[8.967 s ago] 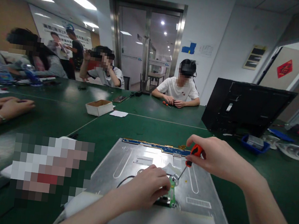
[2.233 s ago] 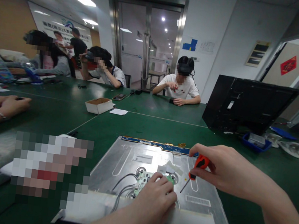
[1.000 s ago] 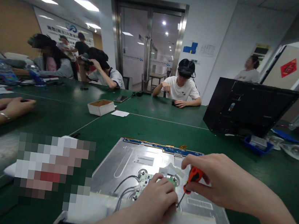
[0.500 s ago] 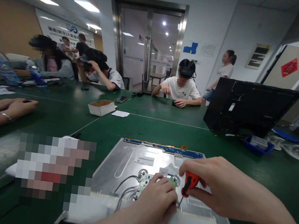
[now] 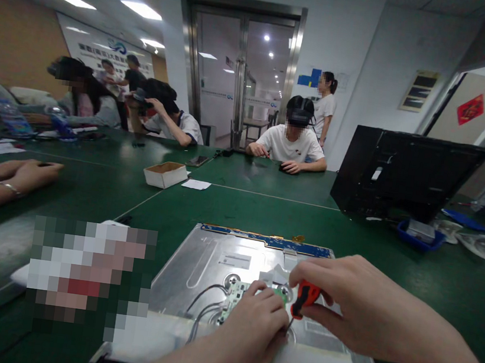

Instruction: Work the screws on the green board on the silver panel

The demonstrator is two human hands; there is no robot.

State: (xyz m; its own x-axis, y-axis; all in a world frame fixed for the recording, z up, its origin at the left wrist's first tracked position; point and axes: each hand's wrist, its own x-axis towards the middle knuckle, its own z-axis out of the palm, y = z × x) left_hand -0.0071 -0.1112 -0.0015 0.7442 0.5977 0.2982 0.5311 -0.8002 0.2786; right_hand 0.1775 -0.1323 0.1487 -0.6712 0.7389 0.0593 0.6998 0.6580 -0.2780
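A flat silver metal panel [image 5: 177, 268] lies on the green table, with a blue circuit strip [image 5: 261, 240] along its far edge. On the panel is a small green circuit board [image 5: 234, 293] with dark cables running from its left side. My left hand [image 5: 252, 326] rests over this board, its fingers bent and partly hiding it; what its fingertips hold, if anything, is hidden. Close by on the right, my right hand [image 5: 326, 294] grips a red and black screwdriver [image 5: 305, 300]. The screwdriver's shaft points down beside my left fingers, and its tip is hard to make out.
A black monitor-like casing [image 5: 404, 173] and a blue tray [image 5: 420, 237] are at the right. An open carton [image 5: 165, 175] stands ahead. Another person's hands [image 5: 31, 177] are at the left, and a person [image 5: 295, 141] sits opposite.
The screwdriver in my right hand has tilted and shifted slightly left. The standing person in the background has moved left, and the person opposite has lowered a hand.
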